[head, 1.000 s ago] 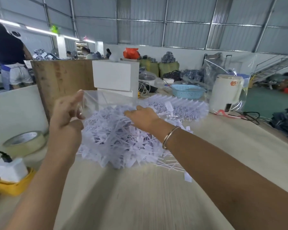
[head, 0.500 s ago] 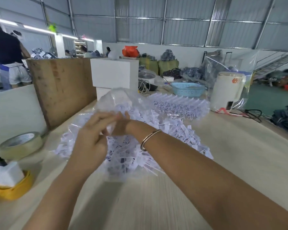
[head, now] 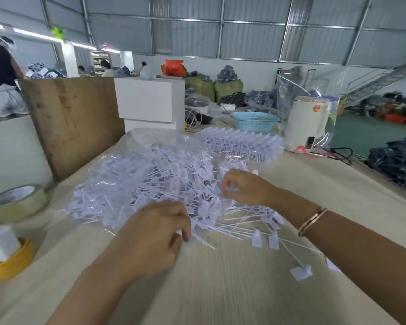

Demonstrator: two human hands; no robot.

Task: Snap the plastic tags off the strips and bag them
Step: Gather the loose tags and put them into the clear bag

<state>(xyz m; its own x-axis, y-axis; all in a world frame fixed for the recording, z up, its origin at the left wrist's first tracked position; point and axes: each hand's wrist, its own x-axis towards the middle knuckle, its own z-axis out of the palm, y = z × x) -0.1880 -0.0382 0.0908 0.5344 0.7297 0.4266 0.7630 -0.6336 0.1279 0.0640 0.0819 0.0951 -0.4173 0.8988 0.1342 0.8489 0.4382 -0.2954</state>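
- Far left edge: a yellow tape dispenser (head: 8, 262) with a white block sitting on it, partly cut off by the frame, so can't really say what that block is.
- Just behind it, a roll of tape (head: 15, 202) lying flat on the surface (head: 220, 289), pretty blurry.
- Back left there's a person (head: 0, 78) standing behind a wooden board (head: 73, 123), mostly cropped out.
- Left hand (head: 157, 233) is at the near edge of the heap, fingers curled in. Looks like it's pinching something small and white at the fingertips, probably a tag, but motion blur makes it hard to be sure.
- The big pile of tags (head: 150, 184), white with thin stems, sits mid-surface, mostly inside or under a clear plastic bag (head: 150, 141). Honestly can't tell where the bag opening is, the film is too see-through.
- White box (head: 150, 99) stands behind the pile.
- Right hand (head: 246, 187) is on the right side of the pile, fingers curled around a little clump of tags; the exact grip is smeared.
- Bracelet (head: 312, 221) on that wrist.
- A few loose tags lie on the surface near the right forearm.
- Further back, uncut strips (head: 242, 143) lined up in a neat row.
- Behind those, a blue basket (head: 254, 120) and a white appliance (head: 307, 120) under clear plastic.
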